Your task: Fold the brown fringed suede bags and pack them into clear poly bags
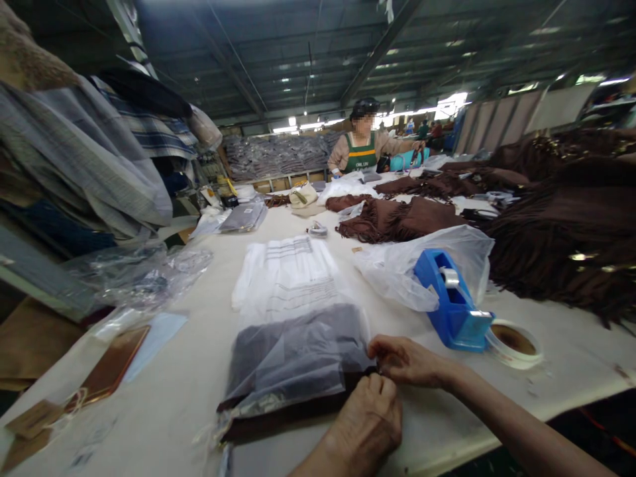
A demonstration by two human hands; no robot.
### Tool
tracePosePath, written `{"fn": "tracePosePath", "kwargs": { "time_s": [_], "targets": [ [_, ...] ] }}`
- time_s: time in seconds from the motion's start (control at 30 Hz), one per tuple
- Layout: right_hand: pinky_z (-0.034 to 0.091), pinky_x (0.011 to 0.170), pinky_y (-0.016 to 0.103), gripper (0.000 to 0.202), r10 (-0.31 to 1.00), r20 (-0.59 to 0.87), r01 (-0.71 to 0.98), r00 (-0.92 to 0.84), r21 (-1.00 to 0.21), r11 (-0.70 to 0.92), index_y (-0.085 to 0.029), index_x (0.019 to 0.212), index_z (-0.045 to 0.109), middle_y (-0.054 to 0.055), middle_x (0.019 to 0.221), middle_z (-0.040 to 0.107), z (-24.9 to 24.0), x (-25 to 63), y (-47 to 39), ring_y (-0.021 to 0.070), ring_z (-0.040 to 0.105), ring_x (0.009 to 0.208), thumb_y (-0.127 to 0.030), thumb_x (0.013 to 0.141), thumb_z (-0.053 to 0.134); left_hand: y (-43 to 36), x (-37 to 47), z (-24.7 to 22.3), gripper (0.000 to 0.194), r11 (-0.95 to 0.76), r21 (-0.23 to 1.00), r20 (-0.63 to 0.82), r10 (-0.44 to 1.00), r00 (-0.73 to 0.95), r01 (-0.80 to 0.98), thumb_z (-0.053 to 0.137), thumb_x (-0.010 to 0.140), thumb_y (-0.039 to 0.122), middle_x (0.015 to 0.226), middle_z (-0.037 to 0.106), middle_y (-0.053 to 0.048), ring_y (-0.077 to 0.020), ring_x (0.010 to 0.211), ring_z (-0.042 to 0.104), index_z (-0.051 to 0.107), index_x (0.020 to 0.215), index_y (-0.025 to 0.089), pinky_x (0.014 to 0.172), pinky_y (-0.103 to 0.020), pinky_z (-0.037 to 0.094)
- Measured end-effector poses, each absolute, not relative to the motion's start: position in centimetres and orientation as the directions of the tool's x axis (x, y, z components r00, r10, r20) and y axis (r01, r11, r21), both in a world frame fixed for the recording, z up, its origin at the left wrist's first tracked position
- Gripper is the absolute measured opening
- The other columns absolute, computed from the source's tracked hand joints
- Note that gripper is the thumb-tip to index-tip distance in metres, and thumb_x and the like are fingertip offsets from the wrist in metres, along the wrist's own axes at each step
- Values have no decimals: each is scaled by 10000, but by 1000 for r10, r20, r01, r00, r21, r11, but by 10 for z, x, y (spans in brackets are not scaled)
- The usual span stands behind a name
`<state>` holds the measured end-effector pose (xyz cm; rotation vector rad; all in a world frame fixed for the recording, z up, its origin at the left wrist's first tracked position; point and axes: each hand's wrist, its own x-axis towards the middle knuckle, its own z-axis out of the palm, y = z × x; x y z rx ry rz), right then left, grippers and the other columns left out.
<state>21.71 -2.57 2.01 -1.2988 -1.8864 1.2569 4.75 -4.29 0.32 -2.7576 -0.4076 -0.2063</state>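
Observation:
A dark folded cloth (293, 358) lies at the table's near edge, partly inside a clear plastic bag (308, 377). My left hand (365, 421) is at the near right corner of this bundle, fingers curled down and pressed on the bag's edge. My right hand (407, 361) touches the right side of the bundle just beyond it, thumb and fingers pinched together at the plastic. What lies between the fingertips is too small to make out. Behind the bundle are white printed plastic bags (298, 275).
A blue tape dispenser (452, 305) and a tape roll (514, 341) stand right of my hands. Brown fringed cloths (397, 218) are heaped behind and right. Tags (37, 421) and a phone-like copper object (114, 364) lie left. A person (362, 149) stands across the table.

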Motion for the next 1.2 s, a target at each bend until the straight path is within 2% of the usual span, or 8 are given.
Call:
{"fn": "tracePosePath", "kwargs": {
  "time_s": [0.13, 0.27, 0.37, 0.5, 0.67, 0.87, 1.0, 1.2],
  "targets": [
    [438, 605, 238, 152, 938, -24, 393, -346, -911, 122, -194, 817, 512, -39, 677, 537, 6, 216, -26, 119, 515, 640, -318, 735, 544, -45, 44, 0, 244, -868, -379, 232, 246, 941, 320, 417, 842, 161, 1008, 595, -160, -190, 721, 551, 603, 958, 55, 538, -287, 393],
    [409, 580, 224, 203, 965, 53, 428, -255, -889, 162, -195, 801, 514, -45, 649, 514, -4, 214, -30, 107, 477, 620, -398, 808, 506, -45, 38, -7, 276, -860, -400, 263, 225, 938, 318, 387, 865, 176, 1081, 606, -150, -212, 803, 568, 609, 996, 78, 649, -333, 422],
    [401, 602, 237, 174, 978, 107, 491, -181, -851, 185, -199, 805, 509, -37, 666, 517, -9, 209, -35, 113, 473, 630, -362, 840, 461, -44, 37, -14, 300, -837, -409, 316, 242, 917, 362, 351, 868, 155, 1062, 620, -169, -222, 811, 579, 599, 1009, 62, 658, -340, 422],
    [423, 679, 267, 137, 979, 174, 568, -103, -798, 202, -210, 852, 507, -1, 752, 558, -15, 200, -42, 140, 519, 703, -288, 853, 395, -35, 36, -20, 329, -826, -413, 467, 170, 868, 384, 299, 870, 112, 1030, 633, -162, -232, 895, 590, 584, 1021, 48, 760, -343, 428],
    [470, 674, 274, 177, 965, 260, 680, 23, -712, 176, -229, 858, 515, 28, 762, 616, -20, 191, -49, 162, 590, 706, -303, 857, 354, -23, 36, -23, 260, -850, -376, 573, 100, 814, 369, 334, 864, 118, 979, 636, -141, -212, 906, 593, 560, 982, 71, 809, -330, 419],
    [496, 616, 307, 199, 960, 241, 720, 141, -690, 67, -250, 879, 500, 47, 736, 656, -20, 191, -52, 197, 634, 656, -333, 820, 328, -15, 49, -18, 144, -864, -290, 677, 119, 726, 412, 389, 829, 96, 764, 606, -70, -175, 682, 562, 533, 831, 111, 671, -326, 410],
    [487, 585, 312, 163, 968, 199, 730, 155, -683, 24, -265, 831, 490, 48, 712, 666, -16, 189, -51, 209, 638, 632, -333, 773, 354, -13, 54, -13, 112, -841, -274, 612, 221, 759, 466, 427, 830, 122, 746, 585, -64, -179, 678, 547, 528, 872, 100, 619, -321, 376],
    [484, 570, 327, 194, 963, 116, 709, 243, -699, -94, -273, 770, 483, 37, 654, 663, -15, 192, -46, 225, 642, 589, -420, 721, 366, -15, 56, -22, 106, -837, -285, 647, 192, 738, 467, 469, 822, 173, 718, 576, -53, -181, 647, 539, 536, 862, 100, 605, -331, 353]
  ]
}}
